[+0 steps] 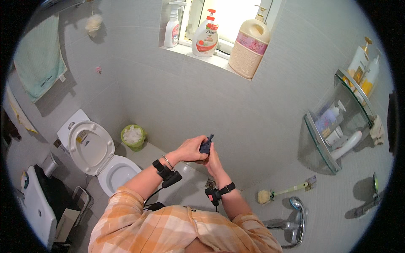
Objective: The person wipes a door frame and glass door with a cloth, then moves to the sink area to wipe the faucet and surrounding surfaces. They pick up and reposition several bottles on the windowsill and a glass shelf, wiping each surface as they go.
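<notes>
My left hand (191,149) is wrapped around a small dark blue item (205,146), which looks like bunched cloth. One narrow end of it sticks up above my fingers. Pressed against its right side is my right hand (215,161), with fingers pointing upward. The two hands meet below the item, so its lower part is hidden. Both are held in front of my body, above the tiled floor (186,172). Each wrist carries a black strap with a small device, and a bracelet (167,162) circles my left wrist.
A toilet (118,172) with its lid raised stands left, beside a green bin (136,146) of crumpled paper. Pump bottles line the windowsill (183,52). To the right are glass corner shelves (322,145), a hanging brush (289,189) and a chrome mixer tap (288,225). A washbasin (39,202) is lower left.
</notes>
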Demonstrator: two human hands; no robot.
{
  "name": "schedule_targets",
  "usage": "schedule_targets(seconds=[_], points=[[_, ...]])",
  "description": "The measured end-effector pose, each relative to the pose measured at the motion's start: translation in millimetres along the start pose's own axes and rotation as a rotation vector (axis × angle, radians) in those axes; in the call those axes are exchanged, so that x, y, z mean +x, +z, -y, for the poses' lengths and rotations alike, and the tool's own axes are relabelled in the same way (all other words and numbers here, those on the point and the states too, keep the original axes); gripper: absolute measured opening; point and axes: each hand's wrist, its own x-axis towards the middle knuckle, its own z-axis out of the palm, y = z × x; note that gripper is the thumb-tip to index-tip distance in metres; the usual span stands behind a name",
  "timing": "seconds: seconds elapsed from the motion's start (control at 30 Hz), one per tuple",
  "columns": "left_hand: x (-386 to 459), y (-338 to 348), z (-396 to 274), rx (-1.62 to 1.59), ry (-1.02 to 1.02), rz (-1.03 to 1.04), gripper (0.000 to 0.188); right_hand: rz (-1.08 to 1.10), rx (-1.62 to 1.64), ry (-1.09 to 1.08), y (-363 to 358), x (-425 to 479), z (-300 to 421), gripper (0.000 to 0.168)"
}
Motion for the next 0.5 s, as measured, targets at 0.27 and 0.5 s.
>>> schedule_targets(seconds=[0.27, 0.5], points=[[82, -131, 8, 0.238, 0.004, -0.042, 0.038, -0.052, 0.128, -0.226, 9, 73, 42, 0.044], [227, -252, 33, 0.509, 0.177, -0.656, 0.075, -0.479, -0.670, -1.003, 45, 165, 224, 0.036]])
